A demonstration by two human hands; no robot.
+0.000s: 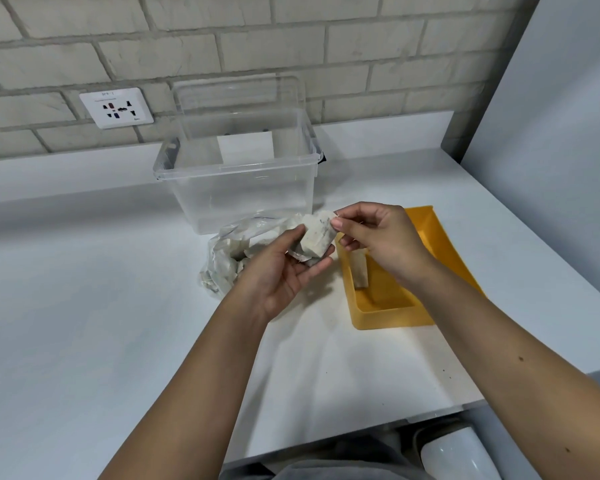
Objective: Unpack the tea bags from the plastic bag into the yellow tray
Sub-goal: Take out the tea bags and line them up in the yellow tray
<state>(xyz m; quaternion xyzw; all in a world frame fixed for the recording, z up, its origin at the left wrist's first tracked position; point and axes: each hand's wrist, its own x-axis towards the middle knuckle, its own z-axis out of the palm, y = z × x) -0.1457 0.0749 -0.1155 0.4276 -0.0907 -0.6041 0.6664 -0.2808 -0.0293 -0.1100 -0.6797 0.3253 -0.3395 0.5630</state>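
**Splitting one tea bag off the clump, tray close by**

L hand (284, 268) cups a clump of tea bags (317, 235), fingers curled under, thumb on front. R hand (378, 237) pinches the front bag's top corner w/ thumb & forefinger. Best bet: peel slowly so the rest stay in the L hand, then stand it beside the tea bag in tray (360, 268).

Count: 1 yellow tray (392, 320) just right of the hands, 1 bag seen inside; 1 plastic bag (229, 251) on the table (84, 306) behind the L hand, several more inside, no. unclear; clump approx 2–3; 1 clear box (243, 188).
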